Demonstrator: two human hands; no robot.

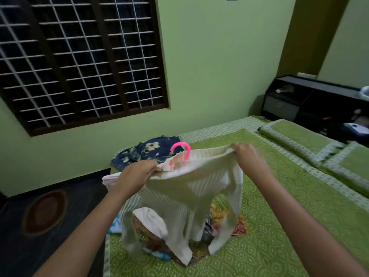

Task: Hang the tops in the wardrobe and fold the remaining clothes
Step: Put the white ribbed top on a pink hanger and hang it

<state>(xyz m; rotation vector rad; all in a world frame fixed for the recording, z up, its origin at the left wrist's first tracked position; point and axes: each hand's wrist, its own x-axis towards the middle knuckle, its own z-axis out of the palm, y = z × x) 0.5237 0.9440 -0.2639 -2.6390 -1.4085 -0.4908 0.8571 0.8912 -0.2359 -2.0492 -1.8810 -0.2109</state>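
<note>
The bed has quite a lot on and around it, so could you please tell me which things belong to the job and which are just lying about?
Part of the job:
- cream ribbed top, gripped by left hand and right hand
- pink hanger poking from its neck
- mixed clothes pile beneath
- navy floral garment behind

Just lying about:
- pillows
- dark shelf unit
- window grille

Home bedroom: green-quilted bed (279,196), barred window (79,56), dark cabinet (311,100)

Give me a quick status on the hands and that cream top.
Both hands, left and right, grip cream top at shoulders. Pink hanger hook protrudes at neckline. Clothes pile underneath on bed.
</note>
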